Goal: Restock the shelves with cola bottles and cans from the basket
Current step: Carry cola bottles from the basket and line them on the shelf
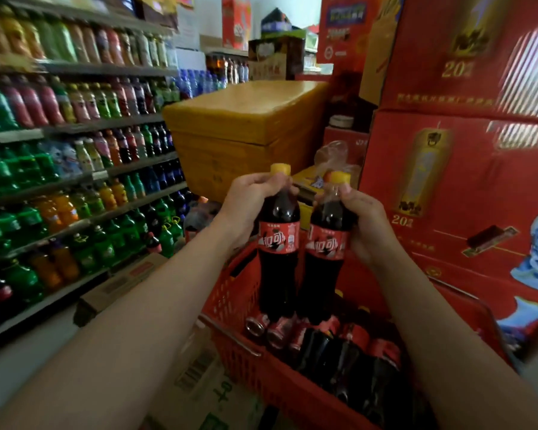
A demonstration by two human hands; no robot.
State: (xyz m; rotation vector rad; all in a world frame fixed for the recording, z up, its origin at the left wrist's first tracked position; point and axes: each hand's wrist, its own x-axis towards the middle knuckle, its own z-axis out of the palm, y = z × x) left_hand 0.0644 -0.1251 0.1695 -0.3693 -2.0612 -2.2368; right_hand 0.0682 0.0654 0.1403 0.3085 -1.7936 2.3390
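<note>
My left hand [249, 206] grips the neck of a cola bottle [278, 259] with a yellow cap and red label. A second, matching cola bottle [323, 265] is held by the neck in my right hand [367, 221]. Both bottles hang upright, side by side, above the red basket [236, 293]. Inside the basket lie several more cola bottles [370, 361] and several cola cans [275, 332] on their sides. The drinks shelves [75, 125] run along the left, packed with coloured bottles.
A yellow foam box [246, 131] stands behind the basket. Stacked red cartons [460, 156] rise on the right. Cardboard boxes [121, 283] lie on the floor by the lowest shelf, and a flattened carton [212, 395] lies under the basket.
</note>
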